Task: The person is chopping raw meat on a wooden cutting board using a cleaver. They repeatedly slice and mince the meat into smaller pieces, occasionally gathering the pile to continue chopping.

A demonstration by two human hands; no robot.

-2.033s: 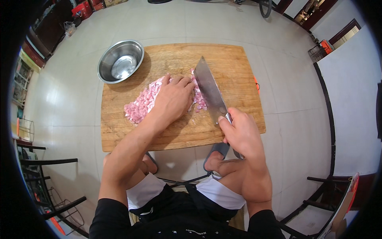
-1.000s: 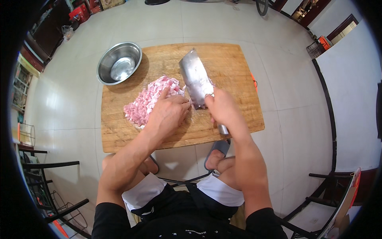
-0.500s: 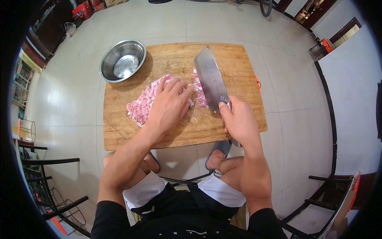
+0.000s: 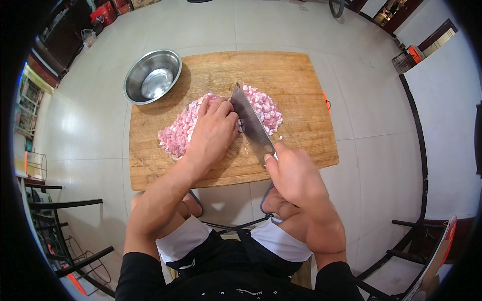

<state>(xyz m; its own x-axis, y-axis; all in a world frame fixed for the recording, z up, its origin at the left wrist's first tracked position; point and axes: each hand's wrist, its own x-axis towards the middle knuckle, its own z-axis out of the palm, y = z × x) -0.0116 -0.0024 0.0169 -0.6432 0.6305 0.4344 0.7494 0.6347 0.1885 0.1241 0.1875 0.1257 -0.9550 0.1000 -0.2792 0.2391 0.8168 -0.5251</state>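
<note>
Diced pink-and-white raw meat [image 4: 176, 134] lies in a heap on a wooden cutting board [image 4: 304, 108]. My left hand [image 4: 213, 131] presses on the heap's right side, its fingers curled down over the meat. In my right hand [image 4: 296, 174], closed round the handle, is a broad steel cleaver [image 4: 251, 122]. Its blade stands steeply beside my left fingertips, between the heap and a smaller pile of cut meat [image 4: 264, 111] to its right. The meat under my left palm is hidden.
A steel bowl [image 4: 129, 83] stands on the board's far left corner. Beyond the board is a pale tiled floor [image 4: 371, 113]. Black-framed chairs [image 4: 75, 203] are at the left, with more dark framework at the lower right. My knees are below the board's near edge.
The cleaver has moved left and toward me, up against my left fingers, and its blade has turned more upright. More of the right-hand meat pile now shows. My left hand has hardly moved.
</note>
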